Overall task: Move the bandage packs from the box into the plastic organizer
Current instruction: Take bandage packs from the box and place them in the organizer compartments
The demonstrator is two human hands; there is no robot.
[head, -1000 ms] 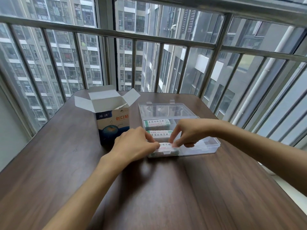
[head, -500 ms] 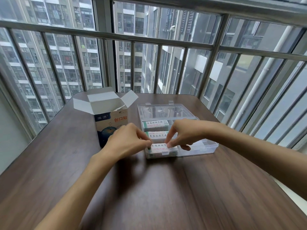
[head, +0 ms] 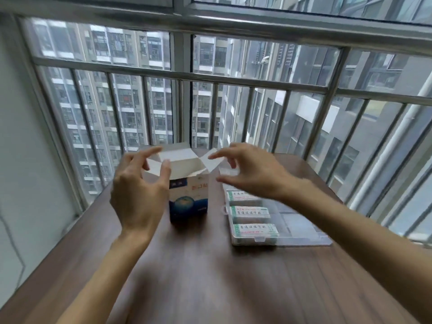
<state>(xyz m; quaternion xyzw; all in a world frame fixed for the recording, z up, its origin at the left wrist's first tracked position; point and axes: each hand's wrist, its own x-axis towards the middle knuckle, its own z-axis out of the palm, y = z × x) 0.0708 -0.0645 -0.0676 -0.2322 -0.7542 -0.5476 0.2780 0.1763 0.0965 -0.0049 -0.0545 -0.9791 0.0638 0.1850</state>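
Flanking the open box (head: 188,197), both empty hands; organizer (head: 301,232) rightward.

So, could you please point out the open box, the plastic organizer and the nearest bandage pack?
open box (head: 188,202): head view, blue front face.
plastic organizer (head: 301,226): head view, clear right compartment.
nearest bandage pack (head: 254,228): head view, white label.

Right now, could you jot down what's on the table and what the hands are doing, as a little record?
box: upright, flaps open
organizer: right of box, lid open
packs: three visible in its left column
left hand: fingers spread at box's left flap, holds nothing
right hand: fingers spread near right flap, holds nothing
table: dark wood
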